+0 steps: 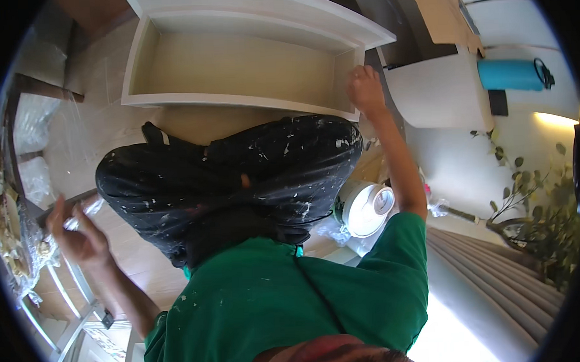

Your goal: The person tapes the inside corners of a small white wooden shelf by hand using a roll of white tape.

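Observation:
A cream-white drawer [247,61], open at the top, lies in front of my crossed legs, which wear paint-spotted black trousers [238,163]. My right hand [366,89] is at the drawer's right end wall, its fingers curled together near the rim; whatever they may hold is too small to make out. Off to the left, my left hand [81,236] is raised away from the drawer, fingers spread and holding nothing. Nearest to it are clear plastic wrapping and a pale metal frame [70,287].
By my right knee stands a white bucket [361,220] with a small round white object on its lid. To the right are a white cabinet [437,93], a teal bottle [510,75], a leafy plant [534,211] and a grey curtain [491,270]. Plastic-wrapped items [35,123] lie at left.

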A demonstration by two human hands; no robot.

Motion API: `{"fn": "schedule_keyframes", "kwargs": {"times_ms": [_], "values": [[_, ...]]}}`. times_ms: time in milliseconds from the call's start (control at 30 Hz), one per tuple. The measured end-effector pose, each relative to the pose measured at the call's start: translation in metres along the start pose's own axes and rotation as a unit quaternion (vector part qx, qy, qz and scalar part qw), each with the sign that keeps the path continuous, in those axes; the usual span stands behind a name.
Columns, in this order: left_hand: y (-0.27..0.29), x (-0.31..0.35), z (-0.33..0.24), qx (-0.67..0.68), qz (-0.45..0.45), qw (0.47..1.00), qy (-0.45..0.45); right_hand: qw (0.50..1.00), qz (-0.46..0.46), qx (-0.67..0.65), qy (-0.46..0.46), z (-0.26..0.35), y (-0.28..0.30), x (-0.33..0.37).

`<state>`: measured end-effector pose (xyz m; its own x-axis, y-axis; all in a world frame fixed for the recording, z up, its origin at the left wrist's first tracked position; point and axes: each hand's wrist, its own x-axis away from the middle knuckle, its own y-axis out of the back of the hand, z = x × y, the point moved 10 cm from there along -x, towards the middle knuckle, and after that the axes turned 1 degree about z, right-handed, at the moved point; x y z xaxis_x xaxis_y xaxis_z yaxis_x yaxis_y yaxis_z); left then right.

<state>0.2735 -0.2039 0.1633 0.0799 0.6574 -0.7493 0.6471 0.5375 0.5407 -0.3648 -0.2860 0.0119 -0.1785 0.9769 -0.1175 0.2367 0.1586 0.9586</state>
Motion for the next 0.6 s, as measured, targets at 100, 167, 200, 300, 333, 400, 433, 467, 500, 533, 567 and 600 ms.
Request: {"fn": "schedule_keyframes", "kwargs": {"times_ms": [100,167,200,300,333,400,433,467,500,533,567,600], "values": [[-0.048,0.059,0.031,-0.028,0.035,0.986,0.163,0.978,0.117,0.137,0.102,-0.005,-0.080,-0.019],[-0.064,0.089,0.045,-0.042,0.033,0.981,0.186,0.957,0.180,0.199,0.114,-0.007,-0.102,-0.031],[-0.070,0.098,0.048,-0.074,0.041,0.977,0.198,0.943,0.209,0.229,0.119,-0.007,-0.114,-0.038],[-0.078,0.118,0.060,-0.079,0.042,0.970,0.226,0.909,0.268,0.288,0.136,-0.012,-0.151,-0.050],[-0.078,0.122,0.064,-0.067,0.038,0.969,0.233,0.903,0.284,0.293,0.136,-0.012,-0.161,-0.050],[-0.080,0.123,0.068,-0.041,0.035,0.970,0.236,0.890,0.314,0.304,0.134,-0.015,-0.178,-0.049],[-0.080,0.124,0.070,-0.038,0.040,0.970,0.235,0.889,0.321,0.299,0.133,-0.017,-0.184,-0.051],[-0.082,0.126,0.071,-0.034,0.046,0.971,0.233,0.888,0.328,0.294,0.133,-0.019,-0.190,-0.051],[-0.079,0.128,0.071,-0.031,0.039,0.970,0.236,0.888,0.334,0.286,0.132,-0.019,-0.193,-0.051],[-0.078,0.129,0.072,-0.029,0.036,0.970,0.239,0.893,0.323,0.276,0.148,-0.017,-0.192,-0.052],[-0.077,0.130,0.073,-0.026,0.034,0.970,0.241,0.897,0.313,0.265,0.164,-0.018,-0.189,-0.052],[-0.078,0.127,0.076,-0.018,0.029,0.971,0.237,0.903,0.302,0.255,0.171,-0.020,-0.181,-0.052]]}}
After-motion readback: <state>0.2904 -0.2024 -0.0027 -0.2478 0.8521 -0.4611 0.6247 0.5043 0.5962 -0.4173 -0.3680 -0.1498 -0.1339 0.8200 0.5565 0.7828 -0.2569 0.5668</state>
